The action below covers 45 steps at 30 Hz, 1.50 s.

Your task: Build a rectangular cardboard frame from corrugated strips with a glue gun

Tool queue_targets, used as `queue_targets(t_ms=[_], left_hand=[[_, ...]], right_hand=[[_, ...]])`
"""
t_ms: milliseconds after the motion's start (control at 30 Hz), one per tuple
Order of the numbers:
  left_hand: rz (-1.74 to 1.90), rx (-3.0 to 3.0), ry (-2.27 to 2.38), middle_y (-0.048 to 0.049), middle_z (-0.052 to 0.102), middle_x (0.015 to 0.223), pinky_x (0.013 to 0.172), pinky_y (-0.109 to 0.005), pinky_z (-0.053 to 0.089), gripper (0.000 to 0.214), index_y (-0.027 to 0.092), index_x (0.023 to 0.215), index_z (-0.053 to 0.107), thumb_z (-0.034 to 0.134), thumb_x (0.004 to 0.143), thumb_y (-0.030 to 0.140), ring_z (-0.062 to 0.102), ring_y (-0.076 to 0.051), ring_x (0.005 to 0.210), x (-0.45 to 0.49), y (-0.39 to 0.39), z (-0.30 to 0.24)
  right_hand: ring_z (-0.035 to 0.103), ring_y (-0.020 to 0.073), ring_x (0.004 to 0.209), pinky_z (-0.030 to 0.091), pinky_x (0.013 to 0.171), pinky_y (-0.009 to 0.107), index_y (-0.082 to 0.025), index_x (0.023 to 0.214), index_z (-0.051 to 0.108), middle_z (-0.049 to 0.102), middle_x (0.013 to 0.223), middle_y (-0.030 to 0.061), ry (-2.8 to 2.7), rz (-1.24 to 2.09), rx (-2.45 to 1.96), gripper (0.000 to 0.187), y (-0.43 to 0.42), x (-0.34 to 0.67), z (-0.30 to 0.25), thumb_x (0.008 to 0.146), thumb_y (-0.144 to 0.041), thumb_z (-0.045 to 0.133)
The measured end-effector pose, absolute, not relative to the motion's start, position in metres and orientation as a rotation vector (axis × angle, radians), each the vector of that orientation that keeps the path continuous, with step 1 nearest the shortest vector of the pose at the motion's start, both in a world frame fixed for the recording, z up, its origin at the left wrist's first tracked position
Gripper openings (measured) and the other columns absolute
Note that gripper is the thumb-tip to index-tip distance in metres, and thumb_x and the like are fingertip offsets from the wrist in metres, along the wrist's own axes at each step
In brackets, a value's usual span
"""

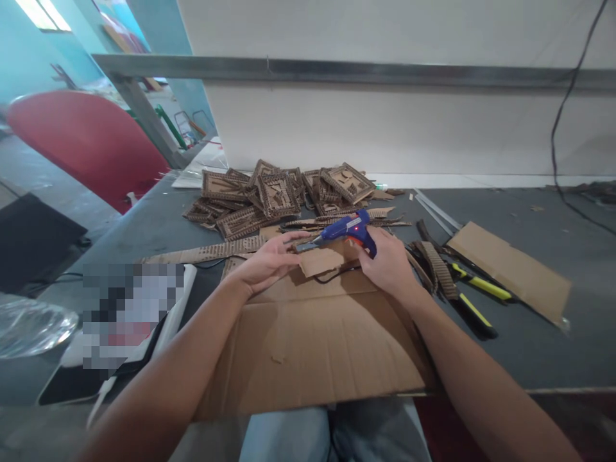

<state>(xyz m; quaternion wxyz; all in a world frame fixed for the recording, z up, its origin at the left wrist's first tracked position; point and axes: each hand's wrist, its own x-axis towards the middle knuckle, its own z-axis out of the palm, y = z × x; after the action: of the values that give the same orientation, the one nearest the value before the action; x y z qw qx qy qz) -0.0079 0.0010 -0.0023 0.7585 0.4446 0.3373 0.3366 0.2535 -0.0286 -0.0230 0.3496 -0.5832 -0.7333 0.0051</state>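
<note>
My right hand (387,260) is wrapped around the handle of a blue hot glue gun (344,227), with a small red light showing on its side. The gun's nozzle points left, toward my left hand (269,262). Between the thumb and fingers of that hand is the edge of a small cardboard piece (321,260), just under the nozzle. Beneath both hands lies a large cardboard sheet (308,350), reaching past the table's front edge. A black cord runs below the small piece. Any glue at the nozzle tip is too small to make out.
Framed cardboard pieces (279,194) are heaped at the back. Corrugated strips (206,251) lie left and behind the hands. On the right are yellow-black tools (474,316) and a cardboard panel (513,269). A device with a blurred screen (178,308), plastic wrap (36,326) and a red chair (86,138) are left.
</note>
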Motion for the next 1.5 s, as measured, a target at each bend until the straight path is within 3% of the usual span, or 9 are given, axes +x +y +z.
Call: queue_targets(t_ms=[233, 400, 600, 800, 1233, 1500], left_hand=[[0.859, 1.220, 0.982, -0.0102, 0.076, 0.105, 0.085, -0.031, 0.053, 0.057, 0.015, 0.124, 0.067, 0.087, 0.072, 0.027, 0.070, -0.018, 0.091, -0.001, 0.007, -0.017], [0.901, 1.275, 1.065, -0.0081, 0.077, 0.095, 0.079, -0.032, 0.053, 0.055, 0.016, 0.118, 0.070, 0.088, 0.068, 0.026, 0.070, -0.020, 0.085, -0.001, 0.008, -0.019], [0.905, 1.276, 1.078, -0.0093, 0.077, 0.096, 0.079, -0.034, 0.054, 0.056, 0.015, 0.121, 0.069, 0.088, 0.070, 0.028, 0.070, -0.021, 0.085, -0.002, 0.010, -0.020], [0.901, 1.278, 1.066, -0.0113, 0.078, 0.104, 0.090, -0.036, 0.052, 0.056, 0.014, 0.124, 0.068, 0.086, 0.073, 0.029, 0.070, -0.020, 0.091, -0.002, 0.011, -0.022], [0.928, 1.210, 1.058, -0.0102, 0.077, 0.101, 0.088, -0.034, 0.052, 0.055, 0.013, 0.120, 0.068, 0.087, 0.071, 0.028, 0.069, -0.019, 0.090, -0.003, 0.013, -0.025], [0.953, 1.146, 1.048, -0.0071, 0.076, 0.095, 0.081, -0.030, 0.052, 0.054, 0.015, 0.117, 0.070, 0.090, 0.068, 0.028, 0.068, -0.016, 0.084, -0.002, 0.013, -0.024]], right_hand=[[0.065, 0.0279, 0.079, 0.048, 0.071, 0.037, -0.020, 0.093, 0.060, 0.069, 0.086, 0.0112, -1.836, -0.007, -1.537, 0.012, -0.029, 0.251, -0.024, 0.089, -0.031, 0.058], [0.065, 0.0272, 0.077, 0.048, 0.070, 0.037, -0.021, 0.089, 0.060, 0.069, 0.082, 0.0084, -1.793, -0.016, -1.566, 0.014, -0.029, 0.250, -0.026, 0.085, -0.034, 0.064], [0.066, 0.0302, 0.082, 0.049, 0.072, 0.039, -0.020, 0.092, 0.062, 0.071, 0.088, 0.0111, -1.748, -0.032, -1.628, 0.032, -0.028, 0.249, -0.030, 0.084, -0.051, 0.068], [0.064, 0.0251, 0.072, 0.046, 0.067, 0.035, -0.023, 0.080, 0.057, 0.067, 0.077, 0.0066, -1.756, -0.023, -1.625, 0.014, -0.028, 0.248, -0.027, 0.086, -0.035, 0.061], [0.058, 0.0235, 0.066, 0.041, 0.064, 0.034, -0.022, 0.079, 0.057, 0.064, 0.072, 0.0060, -1.805, -0.047, -1.621, 0.013, -0.026, 0.260, -0.026, 0.085, -0.034, 0.058], [0.064, 0.0267, 0.073, 0.047, 0.066, 0.036, -0.021, 0.088, 0.064, 0.071, 0.082, 0.0104, -1.782, -0.087, -1.622, 0.010, -0.025, 0.267, -0.026, 0.086, -0.029, 0.058]])
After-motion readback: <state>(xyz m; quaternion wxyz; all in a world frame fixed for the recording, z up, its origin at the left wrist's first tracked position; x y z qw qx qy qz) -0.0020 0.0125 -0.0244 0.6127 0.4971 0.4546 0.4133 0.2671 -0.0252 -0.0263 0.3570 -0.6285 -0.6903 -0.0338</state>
